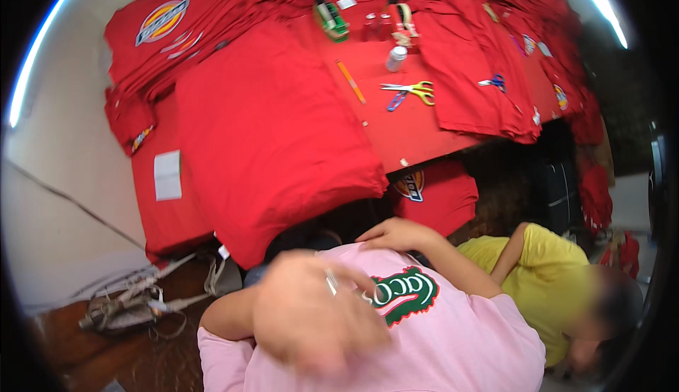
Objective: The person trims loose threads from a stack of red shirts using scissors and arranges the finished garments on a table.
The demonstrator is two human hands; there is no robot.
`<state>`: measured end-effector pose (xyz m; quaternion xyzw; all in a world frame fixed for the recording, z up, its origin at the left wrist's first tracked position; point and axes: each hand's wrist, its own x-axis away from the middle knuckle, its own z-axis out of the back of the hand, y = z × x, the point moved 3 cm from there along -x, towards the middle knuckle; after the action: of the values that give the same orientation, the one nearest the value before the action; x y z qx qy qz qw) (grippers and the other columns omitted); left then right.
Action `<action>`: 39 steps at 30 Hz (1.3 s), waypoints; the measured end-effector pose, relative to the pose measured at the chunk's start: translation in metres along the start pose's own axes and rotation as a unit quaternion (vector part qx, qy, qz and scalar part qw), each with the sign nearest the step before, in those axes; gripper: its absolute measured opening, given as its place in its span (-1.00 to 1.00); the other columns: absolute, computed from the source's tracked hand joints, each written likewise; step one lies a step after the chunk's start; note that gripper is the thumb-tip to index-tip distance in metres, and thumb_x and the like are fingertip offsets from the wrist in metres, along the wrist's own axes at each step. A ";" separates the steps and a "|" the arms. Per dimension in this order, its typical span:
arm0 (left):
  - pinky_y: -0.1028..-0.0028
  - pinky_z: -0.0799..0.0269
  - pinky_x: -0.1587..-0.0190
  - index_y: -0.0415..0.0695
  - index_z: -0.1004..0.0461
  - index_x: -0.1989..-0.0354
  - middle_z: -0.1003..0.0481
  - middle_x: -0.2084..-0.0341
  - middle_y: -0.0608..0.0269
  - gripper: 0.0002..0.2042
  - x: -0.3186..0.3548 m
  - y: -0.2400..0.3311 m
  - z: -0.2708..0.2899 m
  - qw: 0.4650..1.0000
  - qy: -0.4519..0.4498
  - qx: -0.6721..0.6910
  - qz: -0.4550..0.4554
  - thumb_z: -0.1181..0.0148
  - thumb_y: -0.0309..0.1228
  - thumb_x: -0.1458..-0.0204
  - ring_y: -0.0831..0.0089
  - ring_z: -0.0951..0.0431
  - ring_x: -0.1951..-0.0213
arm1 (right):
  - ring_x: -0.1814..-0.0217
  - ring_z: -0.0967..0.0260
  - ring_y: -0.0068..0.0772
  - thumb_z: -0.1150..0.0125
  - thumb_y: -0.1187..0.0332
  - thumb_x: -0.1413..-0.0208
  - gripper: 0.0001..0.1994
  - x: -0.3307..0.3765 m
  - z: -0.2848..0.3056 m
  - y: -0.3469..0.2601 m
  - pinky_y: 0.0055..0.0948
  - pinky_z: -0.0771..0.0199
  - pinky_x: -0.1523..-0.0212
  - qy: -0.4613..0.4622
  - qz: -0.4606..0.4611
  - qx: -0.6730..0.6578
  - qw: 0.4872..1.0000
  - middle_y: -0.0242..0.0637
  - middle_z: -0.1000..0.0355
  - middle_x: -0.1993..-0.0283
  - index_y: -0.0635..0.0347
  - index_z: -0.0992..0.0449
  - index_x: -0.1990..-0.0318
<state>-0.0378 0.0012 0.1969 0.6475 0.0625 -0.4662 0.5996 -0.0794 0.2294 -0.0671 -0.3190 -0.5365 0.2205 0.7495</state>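
One spread red cloth (272,123), beyond the right fingers (375,235), apart

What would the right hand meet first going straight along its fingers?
The right hand would probably brush the pink fabric shirt first; whether the blurred left hand crosses its line is unclear.

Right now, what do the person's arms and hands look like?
Short pink sleeves leave the forearms bare. Neither hand wears a glove. The left hand is blurred, with what looks like a silvery ring; the right hand shows no ring.
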 end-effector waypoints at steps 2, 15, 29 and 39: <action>0.27 -0.63 0.03 -0.42 -0.57 0.12 -0.66 0.26 -0.03 -0.65 0.055 -0.025 0.030 0.958 0.131 -0.038 0.251 0.13 -0.40 -0.43 0.26 -0.70 0.22 | -0.02 -0.64 -0.16 -0.41 0.02 -0.11 -0.54 -0.006 0.030 0.003 -0.32 -0.58 -0.09 0.147 0.076 0.076 0.983 -0.16 -0.67 -0.03 0.13 -0.70 -0.05; 0.34 -0.37 -0.20 -0.18 -0.47 -0.25 -0.56 -0.12 0.15 -0.49 0.427 -0.123 0.203 0.561 0.647 -0.152 0.493 -0.23 -0.08 -0.28 0.37 -0.52 -0.18 | -0.12 -0.56 -0.32 -0.23 0.03 -0.32 -0.45 -0.198 0.244 0.016 -0.33 -0.55 -0.09 0.361 0.062 -0.423 0.829 -0.11 -0.56 -0.14 0.33 -0.48 -0.24; 0.30 -0.59 -0.05 -0.38 -0.50 -0.13 -0.63 0.01 0.02 -0.42 0.245 -0.261 0.344 0.683 0.539 -0.117 0.478 -0.58 -0.39 0.06 0.21 -0.65 0.05 | 0.00 -0.55 -0.38 -0.48 0.30 -0.17 -0.52 -0.266 0.264 -0.070 -0.36 -0.55 -0.08 0.523 0.162 -0.298 0.782 -0.12 -0.63 0.02 0.48 -0.53 -0.11; 0.35 -0.57 -0.04 -0.32 -0.52 -0.10 -0.64 0.05 0.14 -0.40 0.201 -0.337 0.476 0.779 0.495 -0.171 0.344 -0.65 -0.37 0.10 0.34 -0.64 0.07 | -0.15 -0.50 0.10 -0.30 0.07 -0.30 -0.49 -0.313 0.373 -0.101 -0.11 -0.43 -0.21 0.602 0.069 -0.076 0.792 0.10 -0.55 -0.14 0.28 -0.51 -0.22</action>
<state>-0.3928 -0.4002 -0.1083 0.6543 0.2030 0.1738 0.7075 -0.5358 0.0381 -0.1203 -0.4793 0.0314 -0.0066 0.8771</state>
